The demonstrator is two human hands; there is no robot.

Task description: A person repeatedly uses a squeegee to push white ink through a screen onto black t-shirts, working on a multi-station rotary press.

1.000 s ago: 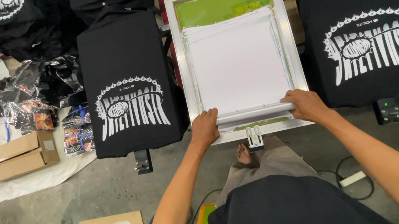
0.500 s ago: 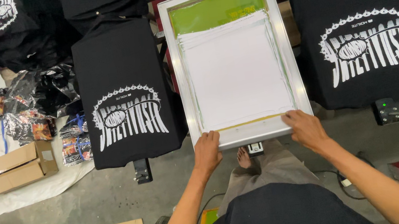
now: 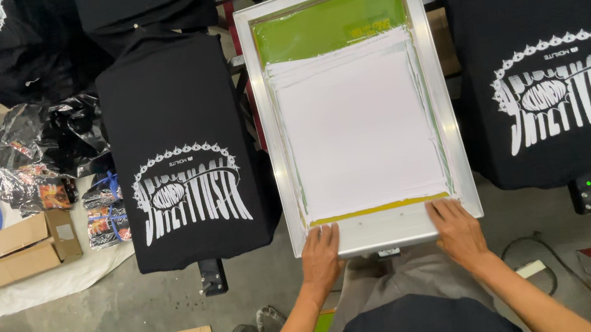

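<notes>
At 6 o'clock: your left hand (image 3: 321,255) and right hand (image 3: 457,230) lie flat, fingers spread, on the screen frame (image 3: 377,230).
Change: the squeegee you gripped a second ago is gone; the hands have slid nearer.
Screen: white ink (image 3: 358,132) covers the mesh.
Shirts: printed shirt (image 3: 181,144) at 9 o'clock, another (image 3: 556,61) at 3.

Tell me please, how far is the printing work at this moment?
Done: the black shirt on the left and the black shirt on the right each carry a white print. In hand: the left hand and right hand rest on the near edge of the screen frame, whose mesh is covered with white ink. Left: dark shirts at the top show no print from here.
</notes>
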